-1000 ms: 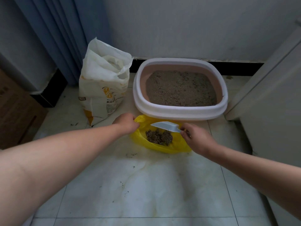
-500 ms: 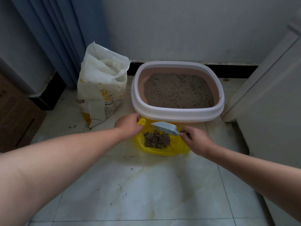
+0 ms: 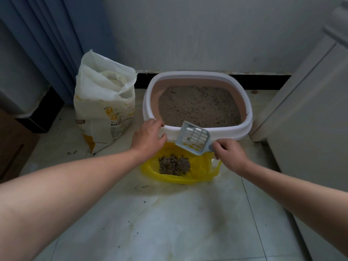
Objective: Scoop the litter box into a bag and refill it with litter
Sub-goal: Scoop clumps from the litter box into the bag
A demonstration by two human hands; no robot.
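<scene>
The scooping part seems well underway: a pile of dark clumps (image 3: 174, 165) already lies inside the yellow bag (image 3: 203, 172), which sits open on the floor just in front of the litter box (image 3: 243, 127), approx. touching its front wall. The litter box is at the wall, w/ grey-brown litter (image 3: 199, 107) covering its bottom; if more clumps hide in it I cannot tell, the surface looks quite even. The refill is not yet done, I judge: the white-and-yellow litter sack (image 3: 104, 110) stands upright and open at the top, left of the box and close to it, and nobody touches it. The right hand (image 3: 228, 155) is clenched on the handle of the grey slotted scoop (image 3: 194, 137); the scoop is tilted up, its blade over the front rim of the box and above the bag, nearly empty, only a few crumbs on the grid. The left hand (image 3: 148, 137) is stretched forward, palm down, fingers on the front-left rim of the box; it seems to rest or press there rather than grip, so I take it as released, not holding anything. Both arms reach far fwd from the body. Some grains are scattered on the floor (image 3: 169, 223) near the bag, so a little cleaning is maybe left too.
</scene>
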